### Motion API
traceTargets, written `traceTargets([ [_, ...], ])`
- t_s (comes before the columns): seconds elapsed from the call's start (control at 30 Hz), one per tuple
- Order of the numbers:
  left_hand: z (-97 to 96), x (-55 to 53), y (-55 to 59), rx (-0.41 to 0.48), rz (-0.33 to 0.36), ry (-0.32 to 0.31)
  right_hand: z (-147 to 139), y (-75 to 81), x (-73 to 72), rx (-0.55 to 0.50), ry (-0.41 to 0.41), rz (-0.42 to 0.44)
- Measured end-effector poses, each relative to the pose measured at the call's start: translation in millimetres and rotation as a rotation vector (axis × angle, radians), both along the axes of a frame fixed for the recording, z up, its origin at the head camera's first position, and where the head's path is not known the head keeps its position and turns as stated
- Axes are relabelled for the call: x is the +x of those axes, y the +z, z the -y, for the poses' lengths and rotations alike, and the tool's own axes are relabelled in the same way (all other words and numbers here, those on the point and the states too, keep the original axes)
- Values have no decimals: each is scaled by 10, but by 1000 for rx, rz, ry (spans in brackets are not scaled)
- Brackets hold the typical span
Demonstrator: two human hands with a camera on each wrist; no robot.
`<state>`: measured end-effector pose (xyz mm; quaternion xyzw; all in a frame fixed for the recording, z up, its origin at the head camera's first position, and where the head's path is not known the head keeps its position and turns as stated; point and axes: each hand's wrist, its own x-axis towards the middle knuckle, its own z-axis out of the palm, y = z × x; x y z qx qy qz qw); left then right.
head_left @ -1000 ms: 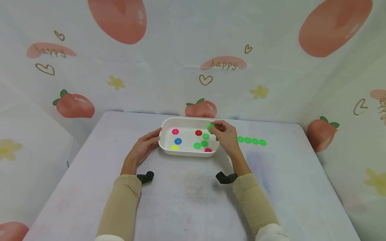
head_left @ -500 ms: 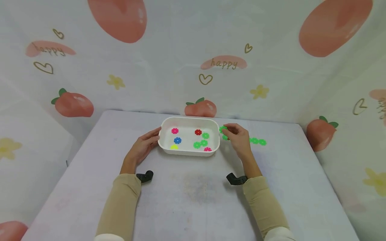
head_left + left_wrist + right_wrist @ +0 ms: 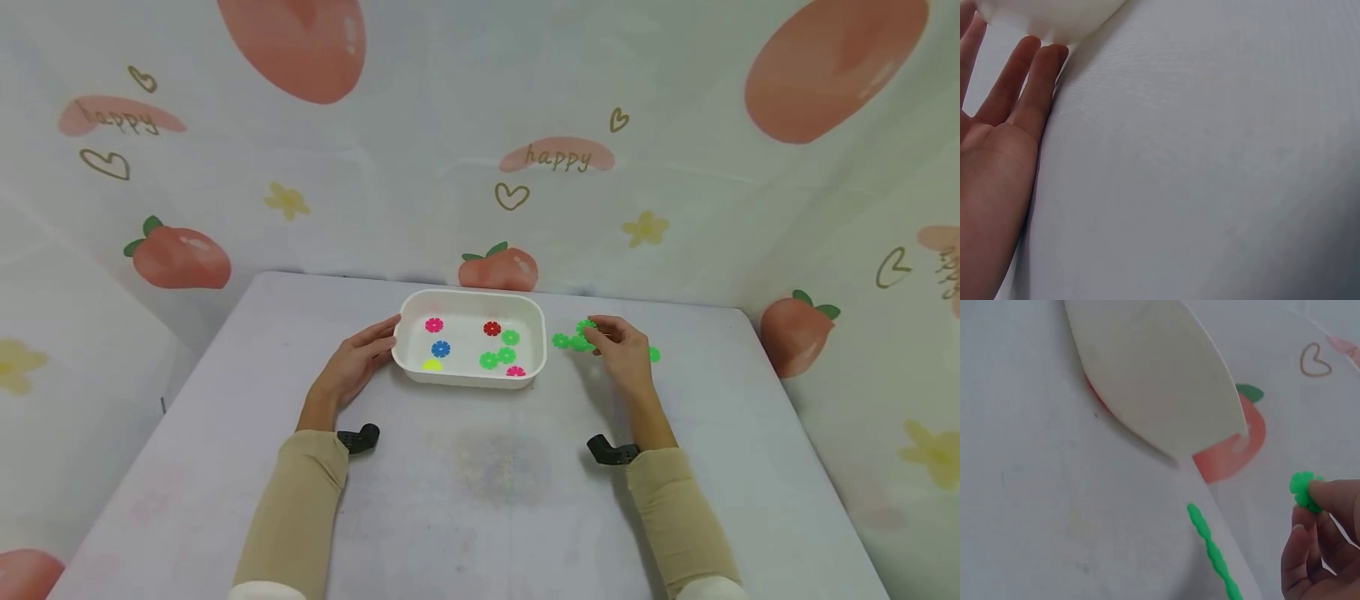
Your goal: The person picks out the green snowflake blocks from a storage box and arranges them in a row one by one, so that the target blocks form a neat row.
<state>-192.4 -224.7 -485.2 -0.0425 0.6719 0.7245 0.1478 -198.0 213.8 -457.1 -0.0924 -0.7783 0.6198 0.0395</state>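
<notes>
My right hand (image 3: 626, 357) pinches a green flower-shaped plastic disc (image 3: 1302, 485) between thumb and fingers, raised over a row of like green discs (image 3: 561, 341). The hand hides the middle of that row; in the right wrist view, part of the row (image 3: 1211, 545) lies flat on the table. At the left end of a white tray (image 3: 465, 381), my left hand (image 3: 352, 367) touches the outer wall with nearly straight fingers (image 3: 1038, 87). Inside the tray lie several loose discs: pink (image 3: 434, 325), blue (image 3: 440, 349), yellow (image 3: 432, 365), red (image 3: 492, 328) and green (image 3: 510, 337).
A white cloth-covered table (image 3: 450, 517) carries the tray and the row. Close behind its back edge hangs a peach-printed curtain (image 3: 405, 217). A black wrist mount (image 3: 611, 451) juts inward from the right sleeve, and another mount (image 3: 360, 438) from the left.
My right hand has carried the green disc from over the tray's right end rightward to above the row, baring the row's left end. The left hand stays at the tray.
</notes>
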Motion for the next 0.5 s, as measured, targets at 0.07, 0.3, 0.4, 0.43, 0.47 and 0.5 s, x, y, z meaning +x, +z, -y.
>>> traceTargets([
  [0.07,-3,-1,8,8,8,4,-65,5,10,-11,-16,-8],
  [0.3,-22,5,22,10,17,5,-332,37,54,-51,-96,-6],
  [0.4,-24,15,29,7,19,5,-435,48,70,-69,-129,-4],
  [0.43,-26,17,33,4,21,5,-466,51,74,-74,-141,-2],
  [0.47,-27,18,33,3,22,5,-493,52,77,-78,-157,-1],
  [0.5,-29,19,34,2,23,5,-509,76,90,-84,-172,4],
])
